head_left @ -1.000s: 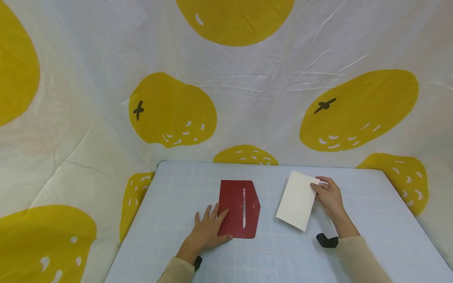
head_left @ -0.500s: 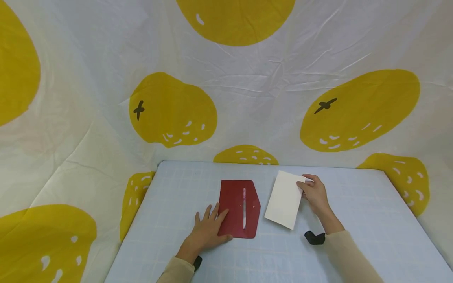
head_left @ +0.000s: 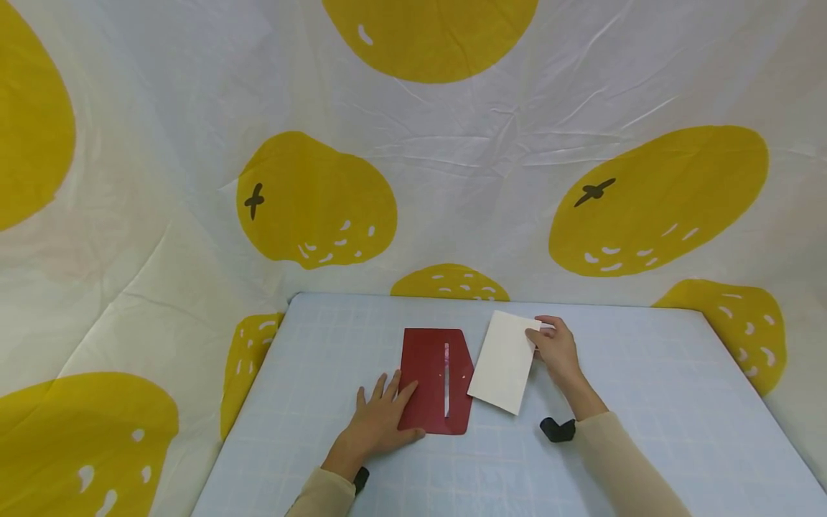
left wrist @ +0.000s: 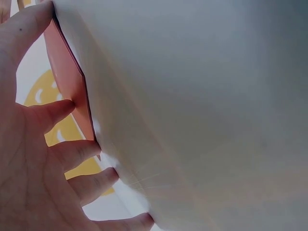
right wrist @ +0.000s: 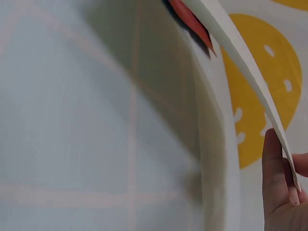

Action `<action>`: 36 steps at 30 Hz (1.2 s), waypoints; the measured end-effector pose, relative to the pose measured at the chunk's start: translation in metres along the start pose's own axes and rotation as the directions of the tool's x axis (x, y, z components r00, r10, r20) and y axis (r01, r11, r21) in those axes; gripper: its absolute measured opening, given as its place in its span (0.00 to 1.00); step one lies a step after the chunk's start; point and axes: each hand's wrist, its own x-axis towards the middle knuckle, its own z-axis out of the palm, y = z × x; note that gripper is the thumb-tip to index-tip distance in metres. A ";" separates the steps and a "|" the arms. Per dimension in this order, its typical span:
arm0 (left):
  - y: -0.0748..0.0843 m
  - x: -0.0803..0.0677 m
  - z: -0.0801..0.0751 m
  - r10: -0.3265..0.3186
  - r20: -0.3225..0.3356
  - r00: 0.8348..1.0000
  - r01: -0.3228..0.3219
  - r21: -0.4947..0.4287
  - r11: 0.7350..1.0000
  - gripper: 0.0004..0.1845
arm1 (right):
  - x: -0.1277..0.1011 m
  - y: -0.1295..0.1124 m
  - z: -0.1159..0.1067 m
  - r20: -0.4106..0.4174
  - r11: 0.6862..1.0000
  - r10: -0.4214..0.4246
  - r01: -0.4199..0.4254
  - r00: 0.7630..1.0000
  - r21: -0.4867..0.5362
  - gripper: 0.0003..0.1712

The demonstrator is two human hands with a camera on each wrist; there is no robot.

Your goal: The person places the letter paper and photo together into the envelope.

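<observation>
A red envelope (head_left: 425, 359) lies on the table with its pointed flap to the right and a pale strip running down near that flap. My left hand (head_left: 377, 420) is spread flat, its fingers and thumb resting on the envelope's left edge; the left wrist view shows the fingertips along the red edge (left wrist: 70, 77). My right hand (head_left: 557, 352) pinches a white card (head_left: 504, 362) at its upper right edge, thumb on top and fingers beneath. Tilted, the card hangs above the table, its lower left corner at the envelope's flap. In the right wrist view the card (right wrist: 250, 67) is seen edge-on.
The table (head_left: 336, 323) wears a pale blue checked cloth. Behind it and at its left hangs a white curtain (head_left: 452, 179) printed with large yellow fruit. Black straps with cameras (head_left: 558, 429) sit at the wrists.
My right hand has carried the white card leftward, from well apart to the flap side of the red envelope. My left hand and the envelope have stayed in place.
</observation>
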 end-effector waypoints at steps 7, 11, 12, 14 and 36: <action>-0.001 0.000 -0.001 0.007 0.006 1.000 -0.007 0.002 1.000 0.51 | 0.003 0.000 0.016 0.011 1.000 0.004 -0.004 1.000 -0.009 0.28; -0.001 0.000 0.000 0.007 0.007 1.000 -0.007 0.001 1.000 0.51 | 0.004 -0.002 0.025 0.023 1.000 -0.004 0.004 1.000 -0.009 0.28; -0.001 0.000 0.000 0.006 0.009 1.000 -0.006 0.000 1.000 0.51 | 0.004 -0.002 0.027 0.021 1.000 -0.003 0.003 1.000 -0.010 0.27; -0.002 0.000 0.001 0.007 0.008 1.000 -0.007 -0.002 1.000 0.51 | 0.004 -0.003 0.031 0.022 1.000 -0.002 0.002 1.000 -0.029 0.27; -0.001 0.001 0.002 -0.005 0.009 1.000 0.005 0.004 1.000 0.51 | -0.003 -0.006 0.059 0.012 0.994 -0.014 0.016 1.000 -0.106 0.26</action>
